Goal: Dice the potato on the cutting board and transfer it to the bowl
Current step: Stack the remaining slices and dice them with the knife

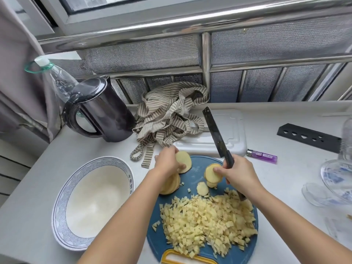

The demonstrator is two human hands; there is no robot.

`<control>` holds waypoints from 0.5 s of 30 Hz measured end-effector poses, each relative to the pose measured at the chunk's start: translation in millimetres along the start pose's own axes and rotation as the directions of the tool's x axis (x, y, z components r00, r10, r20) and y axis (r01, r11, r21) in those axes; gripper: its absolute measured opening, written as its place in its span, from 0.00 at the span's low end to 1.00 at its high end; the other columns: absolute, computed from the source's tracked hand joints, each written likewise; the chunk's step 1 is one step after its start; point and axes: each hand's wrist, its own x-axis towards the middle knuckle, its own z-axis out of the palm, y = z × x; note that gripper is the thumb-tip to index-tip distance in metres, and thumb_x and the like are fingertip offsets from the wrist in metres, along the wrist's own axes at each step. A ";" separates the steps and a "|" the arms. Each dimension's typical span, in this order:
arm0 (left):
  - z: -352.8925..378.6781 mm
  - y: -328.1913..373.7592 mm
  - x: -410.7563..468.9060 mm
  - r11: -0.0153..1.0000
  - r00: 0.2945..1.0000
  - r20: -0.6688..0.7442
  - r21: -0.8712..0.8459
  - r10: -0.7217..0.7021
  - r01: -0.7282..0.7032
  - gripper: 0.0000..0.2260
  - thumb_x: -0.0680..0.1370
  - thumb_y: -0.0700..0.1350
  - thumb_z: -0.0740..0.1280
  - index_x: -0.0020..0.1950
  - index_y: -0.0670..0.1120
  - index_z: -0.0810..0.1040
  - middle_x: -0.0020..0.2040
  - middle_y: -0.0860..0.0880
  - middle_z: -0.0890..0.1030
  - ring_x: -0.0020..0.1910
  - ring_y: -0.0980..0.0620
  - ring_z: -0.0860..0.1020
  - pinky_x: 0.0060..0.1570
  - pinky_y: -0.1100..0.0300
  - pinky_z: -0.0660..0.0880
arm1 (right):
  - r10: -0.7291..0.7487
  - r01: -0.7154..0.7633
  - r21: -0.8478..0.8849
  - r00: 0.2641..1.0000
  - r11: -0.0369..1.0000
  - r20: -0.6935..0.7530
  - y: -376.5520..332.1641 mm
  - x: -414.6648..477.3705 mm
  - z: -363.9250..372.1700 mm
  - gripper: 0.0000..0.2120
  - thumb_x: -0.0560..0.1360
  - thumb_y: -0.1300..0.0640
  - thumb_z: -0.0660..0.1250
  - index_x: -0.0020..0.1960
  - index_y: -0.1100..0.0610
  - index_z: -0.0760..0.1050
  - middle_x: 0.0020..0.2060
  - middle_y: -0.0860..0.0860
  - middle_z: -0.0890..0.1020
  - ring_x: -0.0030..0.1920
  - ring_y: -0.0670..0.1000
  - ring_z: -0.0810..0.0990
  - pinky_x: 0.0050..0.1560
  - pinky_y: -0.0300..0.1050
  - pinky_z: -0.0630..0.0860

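The potato lies on the round blue cutting board (198, 168) in two forms. On the near half of the board is a broad heap of diced potato (207, 220), small pale yellow cubes with a few strays at its left edge. On the far half are round potato slices (183, 159), pale inside with a thin tan rim.

The left hand (167, 162) pinches a couple of these slices at the board's far left edge, fingers curled round them. A leaning stack (171, 185) of more slices sits under the wrist. The right hand (242, 174) has its fingers wrapped round the dark handle of a knife (215, 134). One fingertip (216, 169) touches a second group of slices (211, 176) near the board's middle, and a small end piece (202, 188) lies just beside that group. The knife blade tilts up and away past the board's far edge.

Left of the board, close to it, stands a white bowl (62, 187) with a blue patterned rim. Beyond the board's far edge lie a white plastic tray (234, 130) and a crumpled striped cloth (167, 115), with a dark kettle (99, 113) further left. A purple lighter (262, 156) lies just right of the far edge, a black bracket (308, 137) beyond it, and glassware (335, 180) well to the right.
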 end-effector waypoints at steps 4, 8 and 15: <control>-12.7 -3.6 -5.1 0.948 0.987 -0.097 -0.280 0.129 -0.151 0.03 0.77 0.43 0.70 0.49 0.46 0.78 0.45 0.52 0.79 0.45 0.53 0.76 0.41 0.69 0.72 | -0.005 0.004 0.016 1.000 1.000 0.010 -1.8 0.9 2.5 0.12 0.70 0.57 0.75 0.38 0.58 0.71 0.27 0.50 0.78 0.21 0.43 0.74 0.26 0.34 0.69; -37.4 -4.8 -17.9 0.884 0.971 -0.193 -0.415 0.144 -0.213 0.01 0.78 0.41 0.68 0.48 0.46 0.79 0.40 0.55 0.78 0.38 0.61 0.74 0.36 0.73 0.68 | 0.032 -0.041 0.161 0.998 0.986 0.054 -6.6 2.6 10.5 0.13 0.70 0.60 0.75 0.38 0.57 0.70 0.26 0.50 0.76 0.21 0.45 0.73 0.25 0.37 0.69; -20.0 -32.4 -63.5 0.866 0.834 -0.381 -0.143 0.398 -0.479 0.05 0.75 0.37 0.70 0.46 0.45 0.77 0.42 0.54 0.78 0.44 0.59 0.76 0.45 0.67 0.73 | 0.084 -0.096 0.115 0.991 0.989 0.105 -12.4 7.3 21.4 0.02 0.73 0.62 0.65 0.43 0.60 0.72 0.30 0.53 0.76 0.25 0.51 0.74 0.27 0.44 0.73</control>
